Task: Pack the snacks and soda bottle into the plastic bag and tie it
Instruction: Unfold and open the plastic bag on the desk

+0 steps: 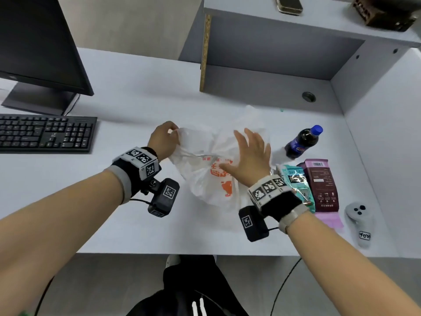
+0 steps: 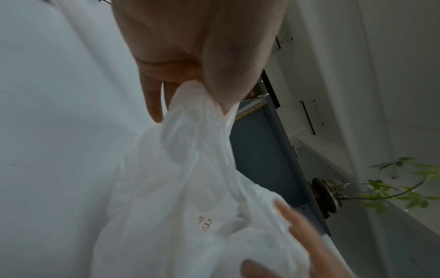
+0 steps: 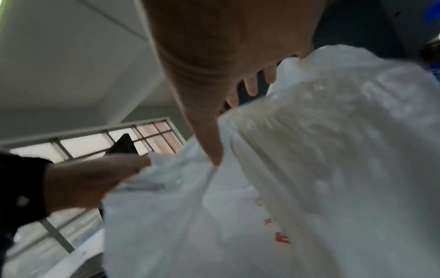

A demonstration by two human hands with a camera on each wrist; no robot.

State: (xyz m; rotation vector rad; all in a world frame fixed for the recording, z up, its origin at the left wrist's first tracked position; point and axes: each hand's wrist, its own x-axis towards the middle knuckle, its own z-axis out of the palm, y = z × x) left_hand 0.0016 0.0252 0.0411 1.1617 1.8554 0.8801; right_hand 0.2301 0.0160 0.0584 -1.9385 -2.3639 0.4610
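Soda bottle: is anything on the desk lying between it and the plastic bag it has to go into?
Nothing visible does. The soda bottle stands just right of the plastic bag, bare desk between. The right hand is spread over the bag; the left hand pinches its edge.

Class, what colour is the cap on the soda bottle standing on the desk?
Blue. The soda bottle's cap shows best in the head view.

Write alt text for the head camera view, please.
On a pale desk, the left hand pinches a white plastic bag while the open right hand rests on it. A soda bottle and two snack packets lie unpacked at right.
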